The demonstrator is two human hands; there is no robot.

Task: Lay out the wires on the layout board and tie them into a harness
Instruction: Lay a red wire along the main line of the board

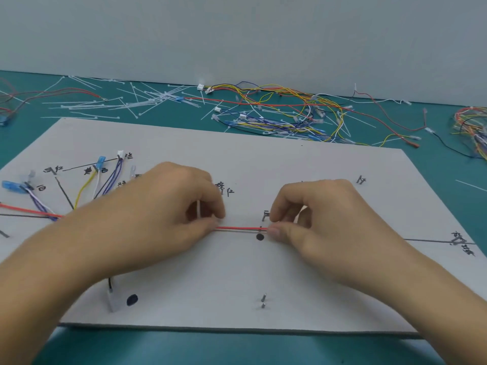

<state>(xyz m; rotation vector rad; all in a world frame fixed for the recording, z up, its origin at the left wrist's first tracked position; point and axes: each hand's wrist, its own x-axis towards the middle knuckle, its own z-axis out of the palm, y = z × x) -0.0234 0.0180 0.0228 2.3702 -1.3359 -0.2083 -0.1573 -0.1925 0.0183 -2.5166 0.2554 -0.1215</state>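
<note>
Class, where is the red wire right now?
In the head view, the red wire lies across the middle of the board, pinched between the left hand and right hand, just beyond a black dot.

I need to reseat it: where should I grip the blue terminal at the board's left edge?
Probably pinch the blue terminal across its sleeve, coming from the left: it lies flat and its white and purple wires leave its right end.
</note>
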